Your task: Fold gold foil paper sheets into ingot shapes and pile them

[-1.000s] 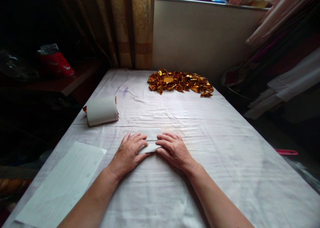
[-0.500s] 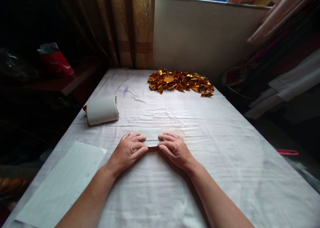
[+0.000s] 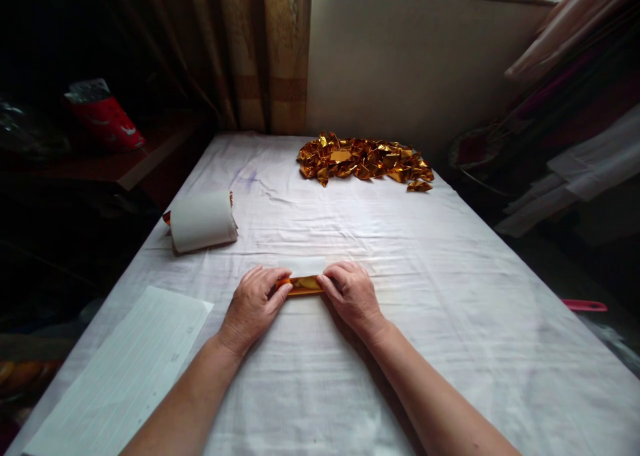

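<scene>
White cloth (image 3: 450, 296), hands on gold strip (image 3: 301, 285)

Soft daylight falls from the window above the worktop (image 3: 450, 256) — its white cloth is the brightest patch. Left of the worktop the room sinks into near black. The gold foil pile (image 3: 365, 163) glints sharply — straight lines bow outward beyond it.

White-clothed table (image 3: 450, 296) bears gold foil pile (image 3: 365, 163), paper roll (image 3: 203, 221), lined sheet (image 3: 125, 369).
</scene>
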{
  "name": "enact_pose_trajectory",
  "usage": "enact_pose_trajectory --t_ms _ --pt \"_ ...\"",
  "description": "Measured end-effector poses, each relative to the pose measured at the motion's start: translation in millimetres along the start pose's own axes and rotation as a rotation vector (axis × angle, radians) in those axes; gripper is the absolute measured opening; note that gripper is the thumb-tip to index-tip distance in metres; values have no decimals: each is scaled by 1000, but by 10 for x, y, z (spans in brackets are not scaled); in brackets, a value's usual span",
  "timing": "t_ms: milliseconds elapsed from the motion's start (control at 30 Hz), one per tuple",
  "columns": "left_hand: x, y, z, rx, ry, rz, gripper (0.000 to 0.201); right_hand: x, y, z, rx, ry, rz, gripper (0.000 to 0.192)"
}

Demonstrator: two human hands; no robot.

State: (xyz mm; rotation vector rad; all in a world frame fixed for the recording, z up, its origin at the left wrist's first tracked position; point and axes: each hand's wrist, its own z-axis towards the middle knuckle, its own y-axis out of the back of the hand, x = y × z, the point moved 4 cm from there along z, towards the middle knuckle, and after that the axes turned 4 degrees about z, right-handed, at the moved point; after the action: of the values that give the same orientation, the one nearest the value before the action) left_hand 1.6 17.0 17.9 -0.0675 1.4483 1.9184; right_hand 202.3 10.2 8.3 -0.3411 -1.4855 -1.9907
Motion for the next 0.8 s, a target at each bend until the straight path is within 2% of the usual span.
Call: enact_pose_trajectory --t_ms 167,400,633,800 --pt "-73 -17 -1 33 -120 113 28 35 -18 8 -24 -2 -66 21" --pt "-302 -62 -87 90 -121 348 31 52 -40 22 -24 -23 -155 22" --pt "-512 -239 -270 116 -236 354 48 65 -38 19 -45 -14 -167 22" --pt "-520 -307 -326 131 -208 333 52 61 -38 16 -44 -18 -163 23"
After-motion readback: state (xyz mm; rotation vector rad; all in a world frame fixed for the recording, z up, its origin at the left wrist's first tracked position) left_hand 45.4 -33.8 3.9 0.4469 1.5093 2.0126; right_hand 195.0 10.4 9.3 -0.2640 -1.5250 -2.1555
